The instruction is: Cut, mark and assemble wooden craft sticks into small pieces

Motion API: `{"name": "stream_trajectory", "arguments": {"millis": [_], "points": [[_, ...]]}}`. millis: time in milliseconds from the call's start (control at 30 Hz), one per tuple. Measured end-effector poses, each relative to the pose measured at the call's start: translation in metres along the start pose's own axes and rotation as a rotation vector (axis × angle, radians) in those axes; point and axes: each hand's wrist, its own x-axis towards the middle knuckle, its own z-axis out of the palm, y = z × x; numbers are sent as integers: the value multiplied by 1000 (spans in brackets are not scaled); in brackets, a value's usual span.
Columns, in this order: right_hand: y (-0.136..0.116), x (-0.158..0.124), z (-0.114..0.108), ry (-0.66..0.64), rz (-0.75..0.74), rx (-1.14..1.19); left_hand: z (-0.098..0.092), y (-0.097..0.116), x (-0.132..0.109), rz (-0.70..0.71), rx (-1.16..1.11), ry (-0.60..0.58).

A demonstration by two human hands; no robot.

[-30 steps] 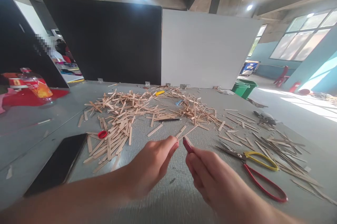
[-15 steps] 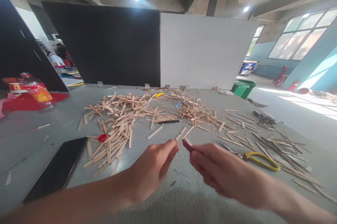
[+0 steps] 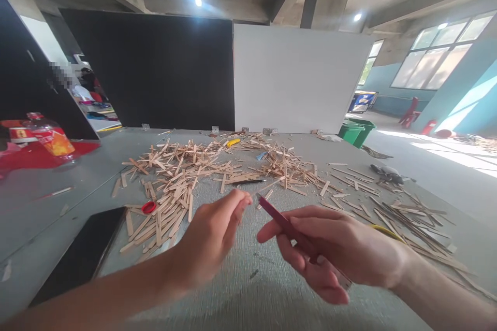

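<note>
My left hand (image 3: 212, 235) is closed in a pinch, holding a thin wooden craft stick (image 3: 272, 184) that points away to the right. My right hand (image 3: 322, 248) grips a slim dark-red tool (image 3: 277, 215) with a greyish tip; its exact kind is unclear. That tip comes close to my left fingertips, and I cannot tell whether it touches the stick. Some right fingers are spread below the tool, and a pale piece shows under the palm. Beyond both hands lie heaped craft sticks (image 3: 176, 186) and a black pen (image 3: 248, 182).
A black phone (image 3: 81, 253) and a red ring-shaped cap (image 3: 148, 207) lie at left, with a drink bottle (image 3: 52, 137) behind. Yellow-handled pliers or scissors (image 3: 388, 232) are partly hidden by my right hand. Dark strips (image 3: 399, 222) lie at right. Black and white panels (image 3: 298, 77) stand behind.
My right hand has turned and its fingers have opened out, showing more of the dark-red tool. My left hand has shifted slightly left and up.
</note>
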Motion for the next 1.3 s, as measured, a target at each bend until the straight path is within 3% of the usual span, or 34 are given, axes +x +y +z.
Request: {"name": "stream_trajectory", "arguments": {"millis": [300,567,633,800,900,1167,1300], "points": [[21,11,-2,-211,-116,197,-3,-3,-4,-47,37,65],[31,16,-3,-129,-133,103,1,-4,1,-82,4,-5],[24,14,-2,-73,-114,-4,-2,-7,6,-82,49,-44],[4,6,-1,322,-110,-423,-15,-13,20,-213,90,-29],[-1,2,-1,477,-87,-604,-20,-10,24,-303,44,0],[6,-7,9,587,-70,-1035,-15,-1,13,-321,-88,-283],[8,-9,15,587,-70,-1196,-10,-4,8,-279,-23,-321]]}}
